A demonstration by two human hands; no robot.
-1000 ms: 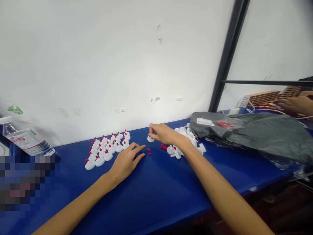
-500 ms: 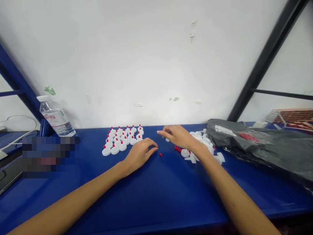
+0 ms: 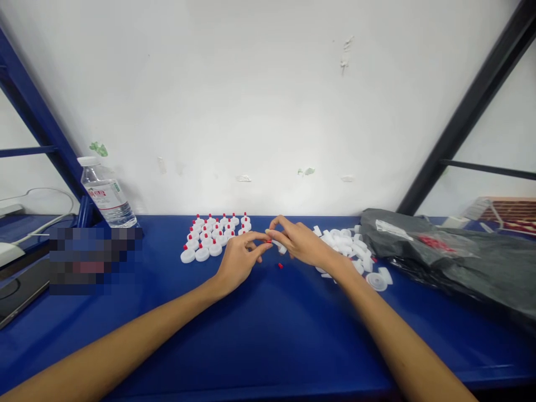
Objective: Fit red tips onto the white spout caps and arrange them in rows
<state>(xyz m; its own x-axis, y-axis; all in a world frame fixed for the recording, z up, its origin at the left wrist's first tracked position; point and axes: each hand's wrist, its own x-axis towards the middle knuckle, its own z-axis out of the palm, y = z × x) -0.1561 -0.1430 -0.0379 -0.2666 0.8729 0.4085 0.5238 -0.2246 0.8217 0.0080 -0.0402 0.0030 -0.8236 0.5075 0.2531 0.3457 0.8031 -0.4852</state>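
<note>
Between its thumb and fingertips, my left hand (image 3: 240,258) pinches a small red tip cap (image 3: 268,241). Opposite it, my right hand (image 3: 299,241) is closed on a white nozzle cap (image 3: 282,249), its spout end meeting the red piece; the fingers partly hide the contact. One loose red tip cap (image 3: 280,266) lies on the blue table just below the hands. To the left stand several rows of white nozzle caps (image 3: 202,254) topped with red tips. A loose pile of white nozzle caps (image 3: 345,243) without visible tips lies beyond my right wrist.
A blue table (image 3: 259,340) runs along a white wall. At left are a water bottle (image 3: 109,198) and a dark flat device (image 3: 23,290). On the right lies a grey plastic bag (image 3: 452,262) with a clear packet of red pieces (image 3: 435,243) on it.
My left hand has picked up a red tip cap from the table. My right hand has brought the white nozzle cap over to it, and the two hands now meet. The view has swung left.
</note>
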